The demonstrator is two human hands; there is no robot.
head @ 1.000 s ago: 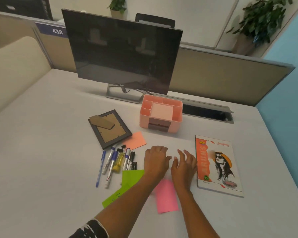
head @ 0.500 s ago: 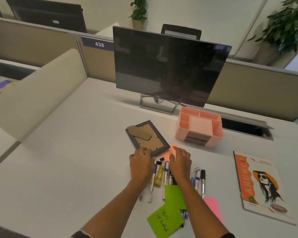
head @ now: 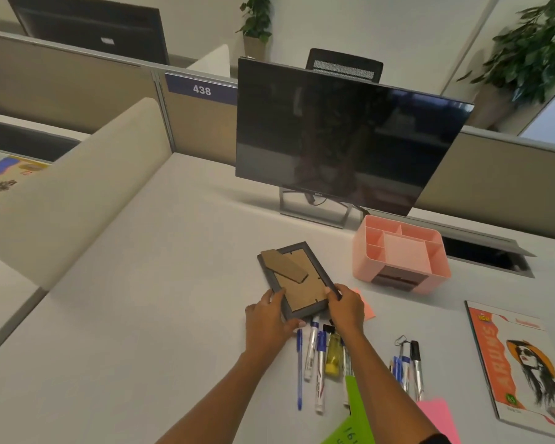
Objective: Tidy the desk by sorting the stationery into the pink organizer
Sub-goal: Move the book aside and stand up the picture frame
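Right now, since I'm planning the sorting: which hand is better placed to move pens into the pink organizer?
Probably the right hand: the organizer stands on its side, pens lie beside it. The left hand, also holding the frame, would reach across.

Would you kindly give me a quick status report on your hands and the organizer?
Left hand and right hand gripping near end of picture frame. Pink organizer upright, compartments look empty. Pens loose on desk, unsorted. Orange note beside right hand.
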